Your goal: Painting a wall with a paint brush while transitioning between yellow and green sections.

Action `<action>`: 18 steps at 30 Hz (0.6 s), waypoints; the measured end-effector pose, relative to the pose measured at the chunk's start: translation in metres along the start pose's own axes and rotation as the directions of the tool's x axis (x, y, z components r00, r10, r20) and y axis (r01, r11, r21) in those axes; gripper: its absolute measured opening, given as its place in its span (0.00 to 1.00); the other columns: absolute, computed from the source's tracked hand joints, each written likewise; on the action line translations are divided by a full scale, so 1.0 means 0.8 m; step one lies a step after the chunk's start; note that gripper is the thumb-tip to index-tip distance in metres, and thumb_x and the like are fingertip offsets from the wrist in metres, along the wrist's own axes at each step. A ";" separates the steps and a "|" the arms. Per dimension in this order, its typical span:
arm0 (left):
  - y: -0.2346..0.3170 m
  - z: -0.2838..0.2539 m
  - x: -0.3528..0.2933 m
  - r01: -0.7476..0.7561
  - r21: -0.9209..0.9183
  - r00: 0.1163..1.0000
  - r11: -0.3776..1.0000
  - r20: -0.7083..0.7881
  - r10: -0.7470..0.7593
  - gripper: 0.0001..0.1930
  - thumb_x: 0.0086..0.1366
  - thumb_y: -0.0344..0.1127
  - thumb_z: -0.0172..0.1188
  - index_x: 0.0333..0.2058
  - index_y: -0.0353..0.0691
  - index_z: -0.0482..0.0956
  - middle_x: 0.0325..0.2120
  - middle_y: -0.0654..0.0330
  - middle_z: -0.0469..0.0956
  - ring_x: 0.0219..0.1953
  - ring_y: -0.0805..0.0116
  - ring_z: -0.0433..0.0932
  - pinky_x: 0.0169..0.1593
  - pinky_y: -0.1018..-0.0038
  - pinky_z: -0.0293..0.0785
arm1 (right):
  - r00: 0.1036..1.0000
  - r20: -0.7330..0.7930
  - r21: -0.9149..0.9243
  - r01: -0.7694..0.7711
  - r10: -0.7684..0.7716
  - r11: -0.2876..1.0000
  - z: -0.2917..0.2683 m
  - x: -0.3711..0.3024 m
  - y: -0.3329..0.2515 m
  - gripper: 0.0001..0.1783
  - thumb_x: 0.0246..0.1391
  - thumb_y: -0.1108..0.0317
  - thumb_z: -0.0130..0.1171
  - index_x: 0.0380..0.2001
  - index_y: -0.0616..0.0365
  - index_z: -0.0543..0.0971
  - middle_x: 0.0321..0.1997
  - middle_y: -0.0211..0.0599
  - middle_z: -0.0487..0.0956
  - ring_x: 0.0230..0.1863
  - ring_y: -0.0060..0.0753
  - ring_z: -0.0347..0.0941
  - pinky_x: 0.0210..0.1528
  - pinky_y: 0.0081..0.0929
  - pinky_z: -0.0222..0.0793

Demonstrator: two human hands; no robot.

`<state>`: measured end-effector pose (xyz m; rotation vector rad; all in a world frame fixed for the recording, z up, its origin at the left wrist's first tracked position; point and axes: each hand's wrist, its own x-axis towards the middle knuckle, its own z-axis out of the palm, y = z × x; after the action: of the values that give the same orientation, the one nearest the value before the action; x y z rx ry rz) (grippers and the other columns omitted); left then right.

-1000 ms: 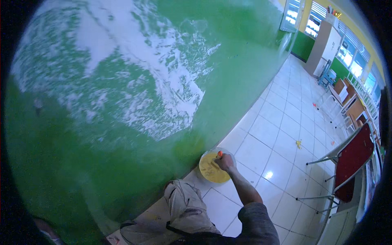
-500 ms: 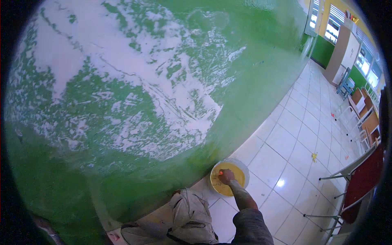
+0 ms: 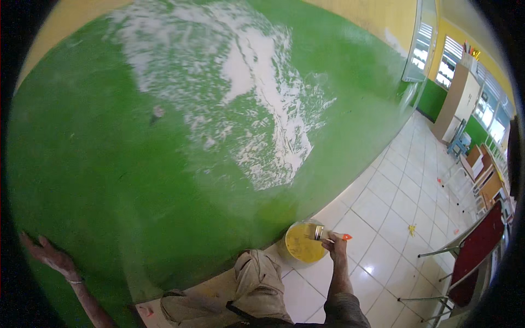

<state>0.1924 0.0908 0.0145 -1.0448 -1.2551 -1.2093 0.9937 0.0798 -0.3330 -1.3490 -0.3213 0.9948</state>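
Right grip [image 3: 336,244] around paintbrush [image 3: 318,233] over bucket [image 3: 283,250], green wall [image 3: 136,180] beside, red chair [image 3: 480,251] well apart

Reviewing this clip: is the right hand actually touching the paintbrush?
Touching. The head view shows the right hand gripping the handle of the paintbrush, with bristles and orange handle end showing on opposite sides.

Green wall [image 3: 109,180] looks smooth, painted, faintly sheened; white patch [image 3: 268,76] on it is matt, chalky, rough-edged. Brush [image 3: 319,233] has a shiny metal ferrule. Bucket [image 3: 283,250] looks like translucent plastic. Floor tiles [image 3: 377,232] are glossy, reflecting light. Trousers [image 3: 260,279] are matt, creased cloth. Chair [image 3: 478,254] has metal legs.
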 end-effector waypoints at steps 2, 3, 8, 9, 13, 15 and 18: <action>0.024 -0.003 0.009 0.086 -0.110 0.996 0.990 -0.015 -0.088 0.28 0.77 0.46 0.41 0.68 0.36 0.55 0.68 0.45 0.54 0.70 0.47 0.54 0.69 0.47 0.54 | 1.000 0.010 0.326 0.010 -0.014 0.945 -0.008 -0.027 -0.011 0.12 0.59 0.62 0.61 0.40 0.59 0.76 0.37 0.39 0.81 0.30 0.37 0.81 0.28 0.26 0.79; 0.031 -0.006 0.013 0.128 -0.161 0.991 0.979 -0.024 -0.133 0.28 0.77 0.46 0.42 0.68 0.36 0.55 0.69 0.46 0.54 0.70 0.49 0.54 0.70 0.48 0.53 | 0.997 0.039 0.421 0.045 -0.068 0.906 -0.010 -0.036 -0.013 0.13 0.61 0.58 0.60 0.38 0.57 0.77 0.39 0.36 0.80 0.35 0.37 0.80 0.34 0.31 0.80; 0.039 -0.037 0.024 0.093 -0.066 0.994 0.993 -0.055 -0.097 0.29 0.75 0.46 0.45 0.68 0.37 0.57 0.70 0.47 0.53 0.71 0.49 0.51 0.71 0.48 0.48 | 0.845 0.108 0.823 0.219 -0.523 0.524 0.008 -0.065 -0.055 0.13 0.66 0.59 0.54 0.39 0.59 0.78 0.45 0.42 0.81 0.44 0.35 0.78 0.48 0.30 0.78; 0.036 -0.043 0.023 0.063 -0.021 0.997 0.998 -0.048 -0.064 0.30 0.74 0.47 0.46 0.68 0.38 0.57 0.70 0.48 0.53 0.72 0.48 0.50 0.71 0.48 0.46 | 0.815 0.065 0.778 0.320 -0.576 0.540 0.013 -0.068 -0.077 0.13 0.67 0.62 0.53 0.38 0.62 0.77 0.44 0.42 0.81 0.45 0.34 0.77 0.49 0.24 0.75; 0.071 -0.031 0.030 0.064 -0.122 0.997 0.991 -0.045 -0.070 0.30 0.73 0.46 0.47 0.68 0.39 0.57 0.70 0.49 0.52 0.73 0.48 0.47 0.72 0.48 0.44 | 0.715 -0.033 0.773 0.462 -0.699 0.436 0.024 -0.100 -0.182 0.14 0.67 0.61 0.53 0.43 0.64 0.76 0.44 0.41 0.80 0.44 0.30 0.77 0.45 0.22 0.76; 0.069 -0.035 0.032 0.023 -0.156 1.000 0.988 -0.012 -0.025 0.29 0.74 0.45 0.47 0.68 0.39 0.57 0.71 0.50 0.51 0.73 0.48 0.46 0.72 0.48 0.44 | 0.739 -0.071 0.744 0.487 -0.670 0.457 0.035 -0.108 -0.206 0.14 0.66 0.61 0.55 0.43 0.64 0.77 0.44 0.40 0.81 0.43 0.30 0.77 0.45 0.23 0.77; 0.050 -0.041 0.025 -0.045 -0.139 0.999 0.989 -0.014 0.043 0.29 0.73 0.46 0.48 0.68 0.39 0.57 0.70 0.48 0.52 0.72 0.47 0.48 0.72 0.47 0.46 | 0.769 -0.159 0.647 0.555 -0.619 0.523 0.042 -0.102 -0.189 0.13 0.62 0.64 0.58 0.41 0.65 0.78 0.38 0.39 0.80 0.32 0.30 0.77 0.35 0.24 0.77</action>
<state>0.2345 0.0609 0.0352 -1.1601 -1.1463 -1.2810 0.9849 0.0553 -0.1598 -0.4489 -0.4073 0.4895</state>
